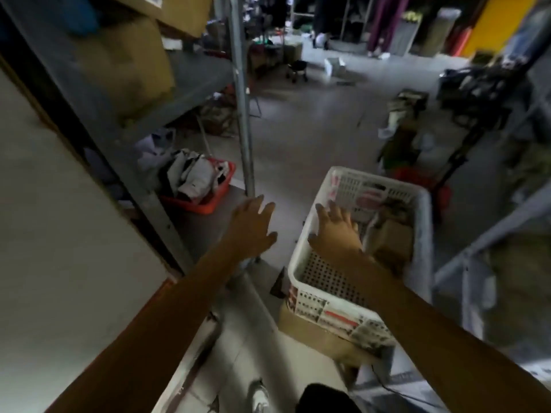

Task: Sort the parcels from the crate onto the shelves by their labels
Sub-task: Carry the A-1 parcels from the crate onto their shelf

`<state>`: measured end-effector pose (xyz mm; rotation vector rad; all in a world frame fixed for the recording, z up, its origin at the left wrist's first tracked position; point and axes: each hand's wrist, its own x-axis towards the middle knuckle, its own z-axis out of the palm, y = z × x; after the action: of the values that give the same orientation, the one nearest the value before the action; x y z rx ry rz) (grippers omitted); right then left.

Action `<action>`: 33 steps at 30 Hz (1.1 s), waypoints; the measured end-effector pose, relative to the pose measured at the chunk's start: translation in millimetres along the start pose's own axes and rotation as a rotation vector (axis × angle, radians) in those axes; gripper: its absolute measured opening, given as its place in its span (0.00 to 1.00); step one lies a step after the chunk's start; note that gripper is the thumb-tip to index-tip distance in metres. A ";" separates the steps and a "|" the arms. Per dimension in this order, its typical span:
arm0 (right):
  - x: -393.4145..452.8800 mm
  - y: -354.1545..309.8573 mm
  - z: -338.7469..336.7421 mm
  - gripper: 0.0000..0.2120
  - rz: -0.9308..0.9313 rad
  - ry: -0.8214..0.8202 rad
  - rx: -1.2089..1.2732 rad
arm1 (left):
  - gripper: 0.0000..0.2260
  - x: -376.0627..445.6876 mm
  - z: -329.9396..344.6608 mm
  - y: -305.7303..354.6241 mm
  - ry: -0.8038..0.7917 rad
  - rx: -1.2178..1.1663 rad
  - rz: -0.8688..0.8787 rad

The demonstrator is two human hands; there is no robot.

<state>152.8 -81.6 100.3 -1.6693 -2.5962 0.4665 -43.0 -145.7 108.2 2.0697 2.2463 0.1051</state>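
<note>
Far left, the grey metal shelving unit [190,81] runs along the wall, with bulky brown cardboard boxes [131,70] on its upper levels; any labels on them are too blurred for me to read. On the low shelf sits a red plastic basket [205,204] heaped with black-and-white soft packets [193,177]. Just right of the shelf's upright post my left hand [252,226] hangs in the air, fingers spread and straight, holding nothing, beside the crate rather than over it. My right hand [335,231] is next, palm down, fingers splayed, empty too, reaching over the near-left part of the white perforated plastic crate [310,248]. The crate rests on a flattened brown cardboard sheet [313,326] on the tiled floor. Inside it, toward the right wall, lies a brown paper-wrapped parcel [390,236], with something darker behind it that I cannot make out; much of the perforated bottom shows bare. My right hand is near the parcel, but I cannot tell whether it touches. Further right, another grey shelf frame [477,251] stands close by the crate. Judgement: I am at the pick-up step, both hands free and heading in, so the crate looks mostly worked through. Next I would need to bring the right hand rightward onto the brown parcel, get the left under it, lift it clear of the rim, and turn its label up to read before choosing a shelf.
</note>
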 end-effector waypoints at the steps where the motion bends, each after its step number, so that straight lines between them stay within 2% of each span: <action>1: -3.3 4.0 0.4 0.34 0.035 0.013 0.020 | 0.32 7.0 2.5 1.4 -0.017 0.003 0.044; 7: -23.3 33.0 8.9 0.35 0.273 0.027 0.122 | 0.31 53.9 11.1 28.8 -0.099 -0.050 0.233; 10: -26.2 52.2 16.2 0.38 0.398 0.001 0.151 | 0.33 78.0 19.1 47.0 -0.116 -0.023 0.344; 14: -13.3 84.4 32.4 0.42 0.483 0.110 0.199 | 0.34 108.4 31.2 74.6 -0.161 0.014 0.468; 19: 13.1 121.0 30.0 0.34 0.613 0.172 0.243 | 0.33 157.1 45.8 107.4 -0.178 0.019 0.578; 25: 54.9 172.9 30.5 0.35 0.662 0.035 0.264 | 0.33 220.3 64.6 138.3 -0.247 0.006 0.618; 33: 79.4 213.2 65.3 0.30 0.794 0.016 0.409 | 0.31 283.4 105.8 164.9 -0.394 -0.002 0.654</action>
<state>296.3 55.5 -28.6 -2.4177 -1.5563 0.9022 109.1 149.5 16.2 2.4678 1.2988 -0.2375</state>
